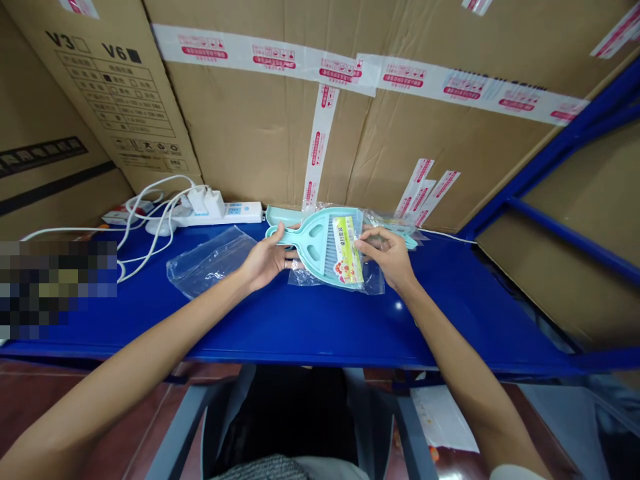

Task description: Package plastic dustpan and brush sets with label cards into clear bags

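Over the blue table I hold a mint-green dustpan (303, 248) with a small brush (331, 257) nested in it. My left hand (266, 261) is closed around the handles, thumb on top. A yellow-green and white printed card (349, 250) lies across the bristles. My right hand (389, 255) pinches at the card's right edge; whether it grips the card or thin plastic there, I cannot tell. Clear plastic film (374, 279) shows beneath the dustpan. Behind it lie another mint-green piece (283, 216) and, to the right, more mint-green plastic (411, 241), partly hidden.
A clear plastic bag (213, 267) lies left of my left hand on the blue table (300, 327). Further back are a white power strip (243, 212) and tangled white cables (134, 227). Cardboard (250, 127) walls the back; a blue metal frame (565, 230) stands right.
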`<state>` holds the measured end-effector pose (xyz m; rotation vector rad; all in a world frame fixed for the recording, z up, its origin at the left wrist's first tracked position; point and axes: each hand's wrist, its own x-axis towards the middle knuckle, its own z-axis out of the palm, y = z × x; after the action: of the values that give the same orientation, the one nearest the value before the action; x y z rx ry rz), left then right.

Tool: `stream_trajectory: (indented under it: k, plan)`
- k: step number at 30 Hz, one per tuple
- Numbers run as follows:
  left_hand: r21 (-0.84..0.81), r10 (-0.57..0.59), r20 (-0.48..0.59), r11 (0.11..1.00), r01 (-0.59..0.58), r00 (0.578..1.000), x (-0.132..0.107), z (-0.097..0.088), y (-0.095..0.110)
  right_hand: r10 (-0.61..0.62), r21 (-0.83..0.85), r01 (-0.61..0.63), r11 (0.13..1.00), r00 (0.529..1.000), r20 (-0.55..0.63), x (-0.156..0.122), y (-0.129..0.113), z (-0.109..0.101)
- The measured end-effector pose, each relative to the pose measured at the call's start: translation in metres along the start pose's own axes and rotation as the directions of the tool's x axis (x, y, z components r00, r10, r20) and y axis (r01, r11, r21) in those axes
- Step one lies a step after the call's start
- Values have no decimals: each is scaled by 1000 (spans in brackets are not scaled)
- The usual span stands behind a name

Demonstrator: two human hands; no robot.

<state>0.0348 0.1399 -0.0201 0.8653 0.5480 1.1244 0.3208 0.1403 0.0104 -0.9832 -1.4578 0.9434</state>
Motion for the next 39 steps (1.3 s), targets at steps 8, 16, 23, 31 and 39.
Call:
stream_trajectory:
  k: [8,16,23,31,39]
  plan:
    - [-10,2,-34,1000,-2,999,1,1,-2,68,111,-62,992,996,-58,4,2,-4]
    - [-37,2,-41,999,-3,999,3,0,2,45,20,-52,998,968,247,7,2,-14]
    - [-39,-4,-52,999,2,999,1,1,-2,-45,-85,67,994,972,231,2,13,-4]
    - [-63,14,-50,998,-17,999,1,-1,-2,141,249,-138,959,990,7,3,0,-1]
    - [-3,75,-49,997,-75,996,-7,16,-11,342,105,-338,935,940,-18,0,4,4]
